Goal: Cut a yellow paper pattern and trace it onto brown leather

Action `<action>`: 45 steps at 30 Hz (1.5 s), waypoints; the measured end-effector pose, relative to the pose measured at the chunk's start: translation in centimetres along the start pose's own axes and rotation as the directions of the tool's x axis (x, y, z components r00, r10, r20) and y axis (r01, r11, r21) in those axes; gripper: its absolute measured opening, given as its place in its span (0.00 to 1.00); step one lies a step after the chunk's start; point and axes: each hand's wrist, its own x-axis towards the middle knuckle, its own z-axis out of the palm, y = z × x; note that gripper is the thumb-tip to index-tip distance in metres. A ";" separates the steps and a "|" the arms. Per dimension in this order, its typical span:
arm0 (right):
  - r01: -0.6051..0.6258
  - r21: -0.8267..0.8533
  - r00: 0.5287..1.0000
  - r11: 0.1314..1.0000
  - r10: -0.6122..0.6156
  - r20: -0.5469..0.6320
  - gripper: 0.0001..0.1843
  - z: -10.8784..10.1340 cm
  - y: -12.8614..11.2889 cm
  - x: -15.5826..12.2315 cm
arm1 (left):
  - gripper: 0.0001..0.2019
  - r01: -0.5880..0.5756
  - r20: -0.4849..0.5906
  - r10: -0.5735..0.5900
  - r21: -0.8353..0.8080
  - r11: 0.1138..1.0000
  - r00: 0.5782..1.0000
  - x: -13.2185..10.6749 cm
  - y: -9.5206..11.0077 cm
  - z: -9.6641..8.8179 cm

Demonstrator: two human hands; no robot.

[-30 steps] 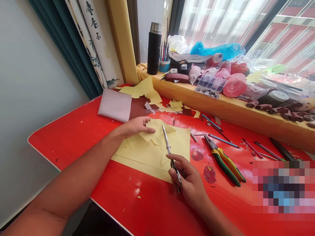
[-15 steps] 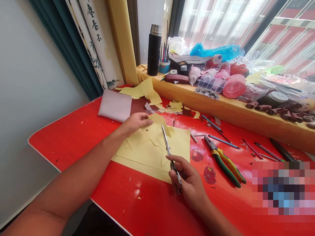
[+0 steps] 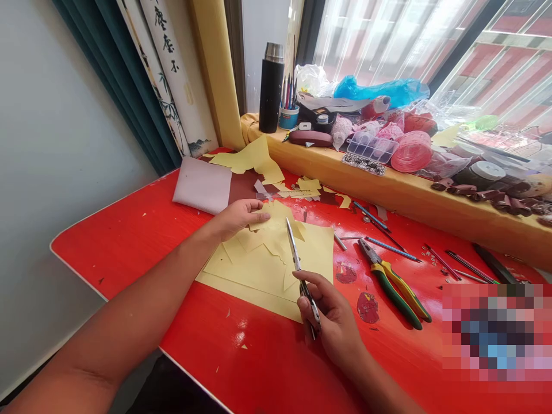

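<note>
Between the thumb and fingers of my left hand [image 3: 244,217] is a small cut piece of yellow paper [image 3: 278,214]. My right hand [image 3: 330,313] is wrapped round the handles of a pair of scissors [image 3: 294,247]. Their blades look closed and point away from me, with the tips close to the right side of the held piece; I cannot tell whether they touch it. Underneath both lie larger yellow sheets [image 3: 245,270], stacked unevenly on the red table [image 3: 259,362], with cut lines showing in the top one.
Right of the sheets lie pliers [image 3: 394,284] with green and yellow handles, and several thin pencils or rods [image 3: 393,249]. Yellow scraps [image 3: 308,187] and a folded pale sheet [image 3: 202,184] lie farther back. A black flask [image 3: 270,95] stands on the crowded sill. A blurred patch covers the lower right.
The piece in my left hand has tilted slightly and shifted a little to the right. The scissors have moved slightly right with my right hand.
</note>
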 end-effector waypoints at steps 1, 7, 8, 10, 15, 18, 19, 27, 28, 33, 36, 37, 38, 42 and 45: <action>0.002 -0.003 1.000 1.000 -0.002 -0.004 0.26 0.0 0.0 0.0 | 0.22 0.016 0.002 -0.016 -0.020 1.000 1.000 -0.1 0.2 0.1; 0.003 0.017 1.000 1.000 -0.003 -0.003 0.27 0.1 -0.1 0.1 | 0.27 0.055 -0.101 -0.071 -0.152 0.987 0.992 -0.4 1.0 0.4; 0.002 0.020 1.000 1.000 -0.002 -0.003 0.27 0.1 -0.1 0.1 | 0.27 0.056 -0.117 -0.076 -0.164 0.985 0.990 -0.4 1.0 0.4; -0.002 0.022 1.000 1.000 0.002 0.002 0.26 0.0 -0.1 0.1 | 0.27 0.052 -0.145 -0.078 -0.177 0.983 0.986 -0.2 0.9 0.5; -0.007 0.024 0.999 1.000 0.006 0.039 0.25 0.1 0.0 0.0 | 0.26 -0.001 -0.203 -0.029 -0.149 0.989 0.979 0.2 0.4 0.4; 0.005 0.026 0.999 1.000 -0.006 0.045 0.24 0.1 0.0 0.0 | 0.27 -0.045 -0.231 0.017 -0.115 0.992 0.973 0.5 0.1 0.3; 0.011 0.026 0.999 1.000 -0.012 0.042 0.24 0.1 0.0 -0.1 | 0.27 -0.054 -0.235 0.027 -0.108 0.993 0.972 0.5 0.0 0.3; 0.012 0.014 0.999 1.000 -0.013 0.040 0.24 -0.1 0.1 -0.1 | 0.29 -0.051 -0.214 0.031 -0.092 0.994 0.976 0.6 -0.2 0.4; 0.011 0.016 0.999 1.000 -0.011 0.039 0.24 -0.1 0.0 -0.1 | 0.29 -0.049 -0.212 0.029 -0.091 0.995 0.977 0.6 -0.2 0.5; 0.020 0.023 1.000 1.000 -0.020 0.023 0.25 -0.1 -0.2 -0.1 | 0.28 -0.029 -0.192 0.010 -0.094 0.995 0.981 0.4 -0.2 0.8; 0.019 0.023 1.000 1.000 -0.020 0.020 0.26 -0.1 -0.2 -0.2 | 0.28 -0.026 -0.188 0.009 -0.091 0.996 0.982 0.4 -0.2 0.8; 0.021 0.023 1.000 0.999 -0.022 0.020 0.26 -0.1 -0.1 -0.2 | 0.29 -0.024 -0.189 0.007 -0.090 0.996 0.982 0.4 -0.2 0.8; 0.025 0.024 0.999 0.999 -0.025 0.020 0.26 -0.2 -0.1 -0.2 | 0.29 -0.022 -0.189 0.005 -0.089 0.996 0.982 0.4 -0.2 0.8; 0.037 0.028 0.999 0.999 -0.037 0.013 0.26 -0.1 0.0 -0.1 | 0.28 -0.022 -0.178 0.007 -0.082 0.996 0.984 0.3 -0.1 0.8; 0.029 0.030 1.000 0.999 -0.029 0.006 0.26 0.0 -0.1 -0.1 | 0.27 -0.021 -0.170 0.006 -0.086 0.996 0.985 0.2 0.0 0.9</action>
